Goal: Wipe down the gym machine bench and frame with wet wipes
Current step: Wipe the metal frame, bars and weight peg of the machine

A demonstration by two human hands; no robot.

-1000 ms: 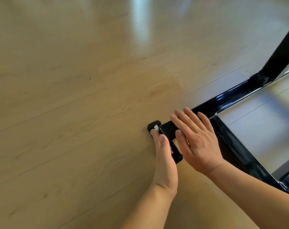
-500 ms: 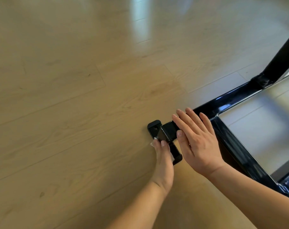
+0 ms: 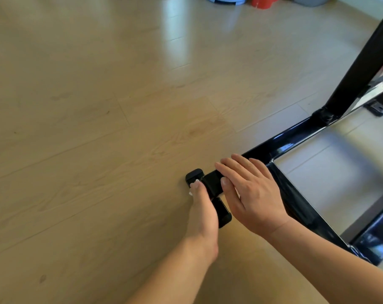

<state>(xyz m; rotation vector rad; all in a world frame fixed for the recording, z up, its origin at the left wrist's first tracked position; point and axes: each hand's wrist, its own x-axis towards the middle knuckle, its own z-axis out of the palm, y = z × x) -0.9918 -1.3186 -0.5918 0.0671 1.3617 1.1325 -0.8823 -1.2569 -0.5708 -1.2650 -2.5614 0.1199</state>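
The gym machine's glossy black base frame (image 3: pixel 280 148) lies on the wood floor at the right and ends in a black foot cap (image 3: pixel 208 183) at centre. My left hand (image 3: pixel 202 213) pinches a small white wet wipe (image 3: pixel 195 183) against the cap's left end, most of the wipe hidden under the fingers. My right hand (image 3: pixel 249 191) rests flat with straight fingers on the frame just behind the cap. A black upright post (image 3: pixel 366 60) rises from the frame at the right edge.
Light wood floor (image 3: pixel 98 128) spreads to the left and back. Blue, red and grey containers (image 3: pixel 260 1) stand at the far top edge. More black frame bars (image 3: pixel 376 242) cross at the lower right.
My left hand slid back toward me along the foot cap, then pushed forward again to its far end with the wipe. My right hand stayed on the frame. The view tilted up a little.
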